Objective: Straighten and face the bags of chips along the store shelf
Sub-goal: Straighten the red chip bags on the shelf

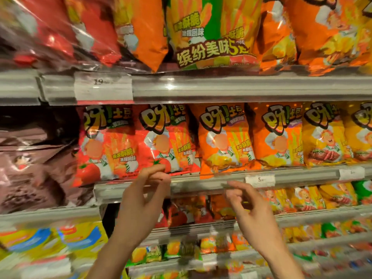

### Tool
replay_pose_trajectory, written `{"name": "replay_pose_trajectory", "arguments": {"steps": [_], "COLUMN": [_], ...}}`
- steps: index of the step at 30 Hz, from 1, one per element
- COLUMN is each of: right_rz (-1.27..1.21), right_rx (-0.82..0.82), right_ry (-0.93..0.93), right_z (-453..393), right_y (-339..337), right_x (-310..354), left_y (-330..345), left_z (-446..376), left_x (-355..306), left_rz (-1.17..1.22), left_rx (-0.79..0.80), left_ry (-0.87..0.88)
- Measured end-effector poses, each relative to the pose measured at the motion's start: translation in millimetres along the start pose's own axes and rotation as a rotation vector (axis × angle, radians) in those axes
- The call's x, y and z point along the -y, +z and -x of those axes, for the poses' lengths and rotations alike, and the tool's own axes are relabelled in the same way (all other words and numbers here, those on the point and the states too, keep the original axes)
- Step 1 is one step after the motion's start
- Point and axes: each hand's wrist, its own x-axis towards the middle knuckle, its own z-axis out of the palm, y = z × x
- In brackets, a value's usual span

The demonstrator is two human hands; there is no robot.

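Note:
A row of chip bags faces out on the middle shelf (211,183): two red tomato bags (106,143) (165,137), two orange bags (223,137) (279,135) and yellow bags (324,135) at the right. My left hand (145,200) is raised in front of the shelf rail, its fingertips close to the bottom edge of the second red bag, loosely bent and holding nothing. My right hand (249,206) hovers below the first orange bag, fingers relaxed and empty. Whether either hand touches a bag is unclear.
Larger orange, red and green bags (211,37) fill the shelf above. Dark brown packs (34,168) sit at the left. Lower shelves (302,216) hold smaller bags. Price tags (259,180) are clipped on the rails.

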Motion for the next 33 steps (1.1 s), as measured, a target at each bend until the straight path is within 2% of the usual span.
{"name": "replay_pose_trajectory", "arguments": {"steps": [6, 9, 13, 16, 19, 26, 30, 33], "right_rz": [-0.024, -0.037, 0.016, 0.066, 0.080, -0.043, -0.104, -0.172], "right_rx": [0.065, 0.066, 0.096, 0.137, 0.222, 0.182, 0.113, 0.136], "right_ry": [0.008, -0.030, -0.117, -0.129, -0.095, -0.133, -0.151, -0.115], "right_z": [7.0, -7.6, -48.4, -77.1, -88.1, -93.8, -93.6, -94.4], "right_y": [10.0, 14.2, 35.8, 60.8, 76.9, 81.3, 78.2, 75.4], "right_x": [20.5, 36.2, 58.7, 77.4, 87.6, 92.0, 101.2, 101.7], "left_y": [-20.9, -17.5, -12.1, -6.7, -0.4, -6.6, -17.5, -19.3], "left_z": [1.2, -4.7, -25.4, -48.1, -62.4, -70.8, -66.2, -64.4], "left_x": [1.5, -2.7, -5.5, -7.1, -8.6, -11.1, -14.8, -11.7], "left_rz": [0.019, 0.029, -0.259, -0.423, -0.485, -0.241, -0.096, 0.023], "left_rx": [-0.085, -0.197, -0.327, -0.285, -0.272, -0.404, -0.396, -0.366], "left_ry": [0.002, -0.031, 0.064, 0.066, 0.075, 0.126, 0.089, 0.044]}}
